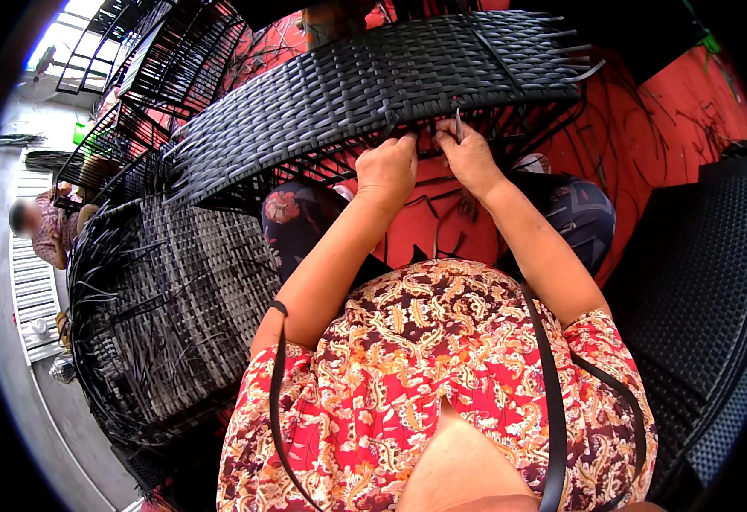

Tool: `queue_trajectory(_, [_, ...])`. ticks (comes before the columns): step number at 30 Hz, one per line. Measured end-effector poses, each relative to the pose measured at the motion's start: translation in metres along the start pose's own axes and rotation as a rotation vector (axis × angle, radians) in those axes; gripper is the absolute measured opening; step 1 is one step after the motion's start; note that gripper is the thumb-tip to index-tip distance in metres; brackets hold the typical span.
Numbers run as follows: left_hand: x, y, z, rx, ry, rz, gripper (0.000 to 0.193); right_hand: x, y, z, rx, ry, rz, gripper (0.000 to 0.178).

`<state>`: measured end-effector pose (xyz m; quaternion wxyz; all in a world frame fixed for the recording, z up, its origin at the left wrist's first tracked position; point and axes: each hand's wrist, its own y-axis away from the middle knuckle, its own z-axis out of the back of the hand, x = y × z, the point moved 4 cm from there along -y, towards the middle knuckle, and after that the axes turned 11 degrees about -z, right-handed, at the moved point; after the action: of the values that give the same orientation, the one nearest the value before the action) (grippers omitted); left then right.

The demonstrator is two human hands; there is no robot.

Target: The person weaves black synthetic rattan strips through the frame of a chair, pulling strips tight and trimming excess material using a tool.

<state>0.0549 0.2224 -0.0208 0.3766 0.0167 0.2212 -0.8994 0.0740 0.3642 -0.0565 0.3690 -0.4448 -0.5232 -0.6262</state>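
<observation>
A dark grey woven wicker panel [348, 85] on a black frame lies across in front of me, loose strand ends sticking out at both ends. My left hand [388, 173] is closed at the panel's near edge; what its fingers grip, if anything, is hidden. Just to its right, my right hand [471, 162] is closed around a thin, pointed metal tool [459, 125], whose tip points up at the woven rim. Black frame bars run below the rim, close to both hands. My knees are under the near side of the panel.
Another woven piece [186, 299] with loose strands stands at the left. Stacked dark woven panels [697, 290] are at the right. Black frames [181, 60] fill the far left. Strand scraps lie on the red floor [646, 145]. Another person [53, 230] sits at the far left.
</observation>
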Motion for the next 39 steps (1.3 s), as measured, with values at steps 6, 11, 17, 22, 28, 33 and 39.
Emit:
queue_trajectory(6, [-0.003,-0.01,-0.007,0.25,0.077,0.109,0.025,-0.004,-0.002,0.0,-0.025,-0.015,0.052,0.02])
queue_trajectory(11, [0.007,-0.019,-0.021,0.151,0.214,0.159,0.022,0.001,0.004,0.0,-0.034,0.037,0.074,0.022])
queue_trajectory(17, [0.01,-0.017,-0.027,0.135,0.167,0.04,0.023,0.014,0.005,0.004,-0.24,0.838,0.5,0.017])
queue_trajectory(22, [-0.01,-0.006,0.008,0.078,0.021,-0.234,0.029,0.023,0.007,0.013,-0.161,0.863,0.492,0.011])
queue_trajectory(28, [-0.014,-0.014,0.054,0.067,0.088,-0.502,0.04,0.081,0.032,0.037,-0.06,0.767,0.497,0.017])
queue_trajectory(33, [-0.01,-0.048,0.071,-0.009,0.214,-0.693,0.04,0.107,0.024,0.045,0.016,0.85,0.378,0.024])
queue_trajectory(39, [0.05,-0.075,0.081,-0.317,0.361,-0.279,0.028,0.115,-0.014,0.081,-0.008,0.669,0.289,0.025])
